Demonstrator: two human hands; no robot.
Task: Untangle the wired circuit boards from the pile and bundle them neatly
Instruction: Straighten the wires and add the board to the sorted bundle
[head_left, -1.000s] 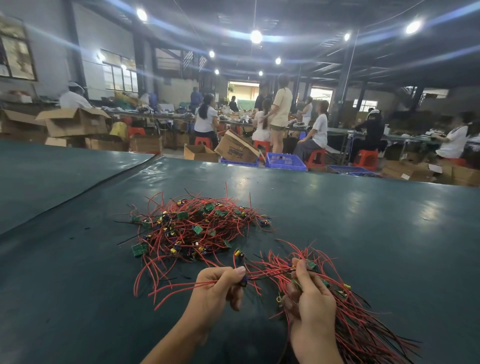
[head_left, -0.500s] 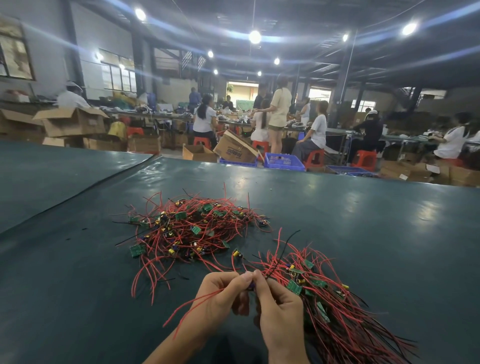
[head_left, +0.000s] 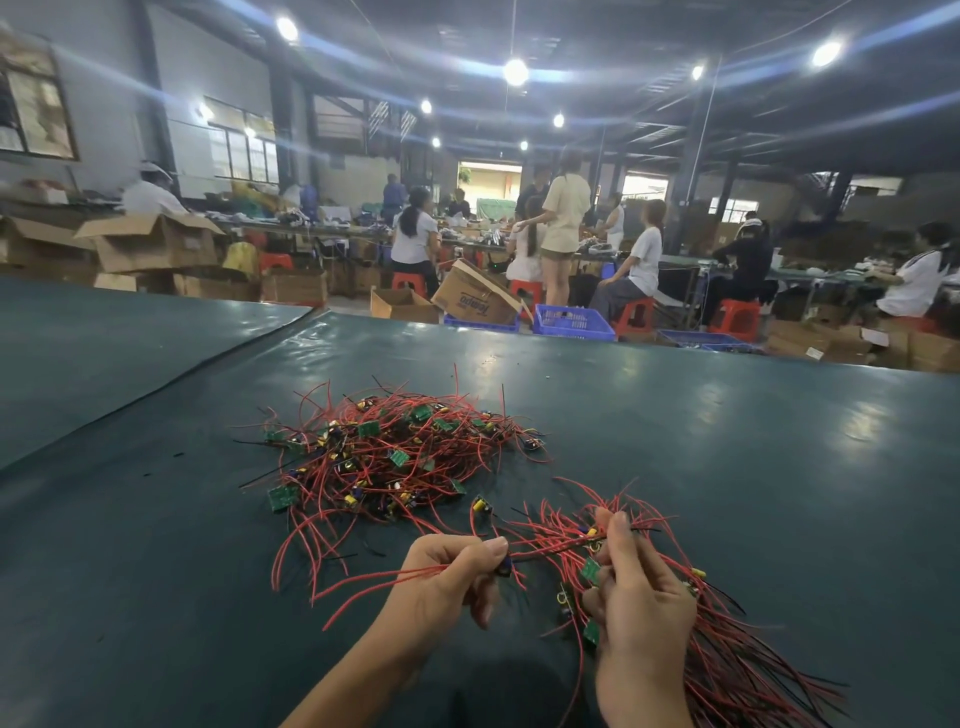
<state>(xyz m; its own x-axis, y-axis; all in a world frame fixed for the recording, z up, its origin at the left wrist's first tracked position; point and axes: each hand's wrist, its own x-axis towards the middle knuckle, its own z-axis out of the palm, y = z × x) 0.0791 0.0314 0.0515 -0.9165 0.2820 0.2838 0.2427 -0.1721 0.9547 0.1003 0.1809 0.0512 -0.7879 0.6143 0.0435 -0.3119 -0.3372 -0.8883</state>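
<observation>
Left hand (head_left: 447, 577), just in front of pile (head_left: 395, 452), pinches one wired board (head_left: 504, 567). Right hand (head_left: 644, 613) grips bundle (head_left: 737, 660), right of pile. Risk: trailing wires snag pile, retangle.

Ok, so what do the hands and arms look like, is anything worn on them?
The left hand and right hand are bare: no gloves, rings or watch visible. The forearms are bare too, with no sleeve in view.
</observation>
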